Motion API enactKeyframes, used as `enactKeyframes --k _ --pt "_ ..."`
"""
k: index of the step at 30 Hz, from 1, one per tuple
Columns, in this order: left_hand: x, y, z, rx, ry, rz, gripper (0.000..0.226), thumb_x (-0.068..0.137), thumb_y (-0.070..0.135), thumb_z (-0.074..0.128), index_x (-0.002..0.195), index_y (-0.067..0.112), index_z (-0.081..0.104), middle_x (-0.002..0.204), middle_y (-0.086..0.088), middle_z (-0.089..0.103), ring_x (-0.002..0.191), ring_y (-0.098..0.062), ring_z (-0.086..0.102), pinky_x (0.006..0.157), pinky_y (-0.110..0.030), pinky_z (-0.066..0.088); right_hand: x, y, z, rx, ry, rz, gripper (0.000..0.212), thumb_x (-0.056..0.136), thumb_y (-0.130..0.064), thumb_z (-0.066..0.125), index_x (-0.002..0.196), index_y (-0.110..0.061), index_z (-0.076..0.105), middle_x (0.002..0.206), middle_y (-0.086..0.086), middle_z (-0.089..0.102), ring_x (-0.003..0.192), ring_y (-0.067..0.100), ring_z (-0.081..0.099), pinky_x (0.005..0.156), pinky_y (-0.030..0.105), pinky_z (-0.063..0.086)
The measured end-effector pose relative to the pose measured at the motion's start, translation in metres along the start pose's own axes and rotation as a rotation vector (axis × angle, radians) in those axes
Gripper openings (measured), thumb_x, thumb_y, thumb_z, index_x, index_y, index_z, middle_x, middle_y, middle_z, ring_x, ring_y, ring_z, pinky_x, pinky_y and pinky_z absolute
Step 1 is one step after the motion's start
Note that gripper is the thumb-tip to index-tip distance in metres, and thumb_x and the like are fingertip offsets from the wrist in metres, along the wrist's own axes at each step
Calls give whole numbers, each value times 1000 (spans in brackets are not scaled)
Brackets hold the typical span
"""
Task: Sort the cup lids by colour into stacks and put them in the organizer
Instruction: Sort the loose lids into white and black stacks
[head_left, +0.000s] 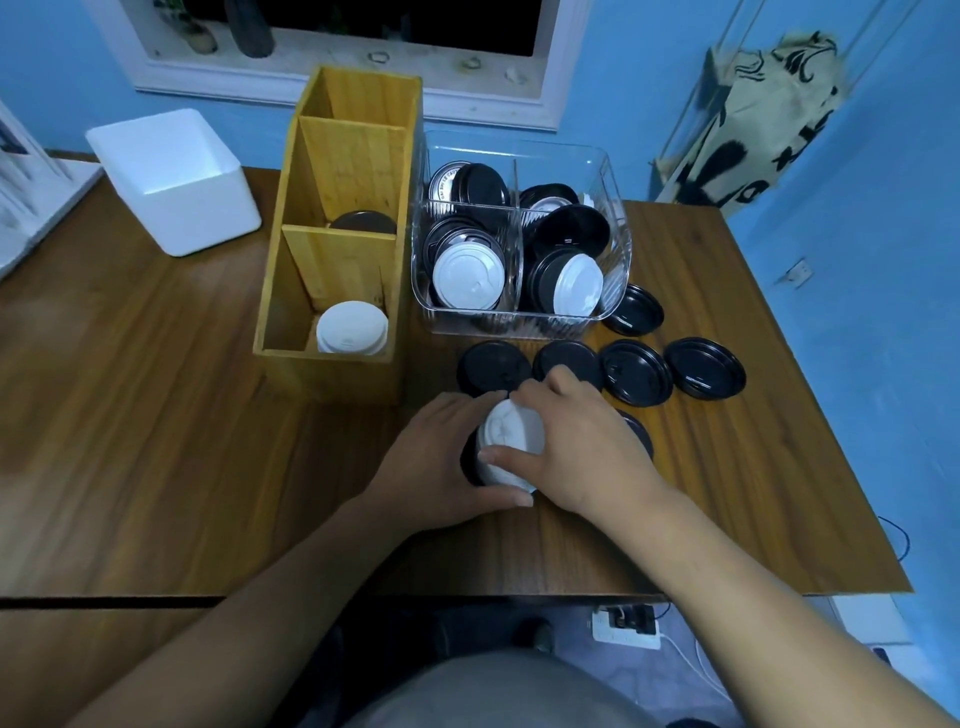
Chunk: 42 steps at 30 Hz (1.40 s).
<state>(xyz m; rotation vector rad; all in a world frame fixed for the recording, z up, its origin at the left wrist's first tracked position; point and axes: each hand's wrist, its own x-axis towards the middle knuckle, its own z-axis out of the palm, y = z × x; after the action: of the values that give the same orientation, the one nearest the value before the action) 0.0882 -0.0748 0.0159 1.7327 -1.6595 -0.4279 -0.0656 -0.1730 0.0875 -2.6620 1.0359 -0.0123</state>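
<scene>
Both hands close around a stack of white lids standing on the wooden table. My left hand grips it from the left, my right hand from the right and top. A black lid peeks out beneath. Several black lids lie loose on the table behind my hands. The wooden organizer holds a white stack in its near compartment and a dark lid in the middle one. A clear bin holds mixed black and white lids.
A white foam box stands at the back left. The table's right edge runs near the loose lids. A window ledge and blue wall lie behind. A power strip sits on the floor below the front edge.
</scene>
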Motion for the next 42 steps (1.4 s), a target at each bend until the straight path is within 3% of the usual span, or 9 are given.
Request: enactKeyframes --k 10,15,18,22,29,32,36,39,42 --pt "-18 -1 -8 64 86 -25 75 77 61 73 137 20 56 121 9 63 108 -3 51 85 -17 44 -17 -22 12 -63 83 -40 67 88 -72 42 139 -29 50 117 -1 46 109 19 48 87 34 51" --pt "-42 -17 -24 133 136 -146 86 75 69 71 144 24 48 132 11 57 118 -4 49 93 -23 47 23 7 -3 79 187 -86 35 100 -39 52 134 -29 59 115 -7 64 111 19 52 89 33 48" --pt "-49 -20 -32 119 148 -218 89 76 70 67 149 27 41 138 13 53 122 2 43 97 -21 43 58 30 -10 -54 21 -169 55 90 -22 62 143 -31 49 141 -5 54 127 21 43 104 39 44" --pt "-52 -22 -38 86 169 -295 92 78 69 66 154 27 34 145 14 49 127 8 37 103 -14 33 85 27 -7 -207 -217 -271 72 87 -25 65 151 -35 36 160 -2 32 144 28 30 113 53 35" --pt "-63 -21 -40 97 171 -366 104 77 66 74 158 23 25 152 8 46 136 -7 42 106 -23 35 64 15 4 -364 -204 -308 58 94 -38 59 148 -41 37 148 -3 42 134 26 40 107 49 32" --pt "-72 -20 -44 139 168 -370 108 73 63 79 158 22 26 153 6 44 137 -5 38 107 -23 32 44 24 -6 -191 -275 -361 45 95 -21 59 134 -42 55 155 -14 38 145 13 28 121 51 15" --pt "-80 -6 -45 273 287 -264 93 75 64 76 147 14 45 149 0 45 136 -5 33 112 -20 28 21 57 -30 67 -69 -351 38 92 -5 60 117 -32 68 145 -12 53 140 10 40 120 37 28" --pt "-79 14 -35 345 339 -31 60 85 47 74 128 7 62 140 -7 54 135 -17 41 118 -24 27 4 81 -35 60 -66 -265 36 92 -30 68 127 -35 62 144 -13 51 136 9 41 115 29 33" --pt "-68 37 -15 397 187 162 40 92 32 70 125 10 69 137 -7 60 134 -23 49 117 -36 37 -14 93 -19 24 -163 -262 53 85 -51 71 135 -40 56 147 -15 46 139 6 34 116 30 32"
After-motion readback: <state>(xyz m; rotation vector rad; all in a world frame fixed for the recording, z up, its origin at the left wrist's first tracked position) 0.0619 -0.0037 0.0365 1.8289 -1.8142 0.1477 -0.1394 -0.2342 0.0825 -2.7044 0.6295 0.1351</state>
